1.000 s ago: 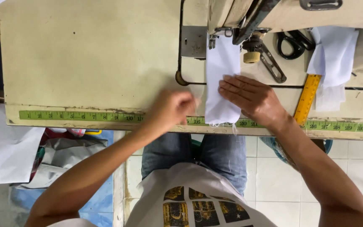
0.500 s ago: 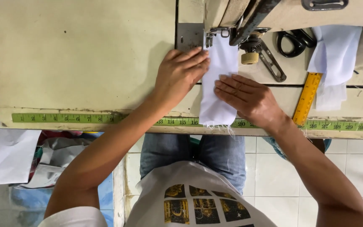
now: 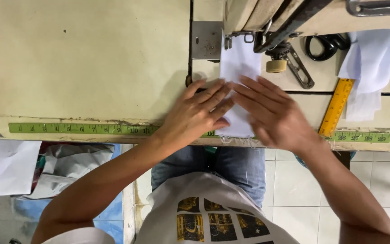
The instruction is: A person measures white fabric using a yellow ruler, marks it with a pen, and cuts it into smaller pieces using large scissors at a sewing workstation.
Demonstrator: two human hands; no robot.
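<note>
Both hands flat and open on white cloth [image 3: 239, 68]: left hand [image 3: 194, 118] on its left edge, right hand [image 3: 274, 113] on its right part, fingers spread, gripping nothing. Cloth on table [image 3: 91, 58], far end under presser foot [image 3: 239, 37] of machine, near end at green tape [image 3: 68, 129]. Risk, probably: uneven push from one palm, then cloth skewed or wrinkled. Also fingertips rather near the foot. Scissors [image 3: 326, 45] and yellow ruler [image 3: 336, 107] apart, on right.
</note>
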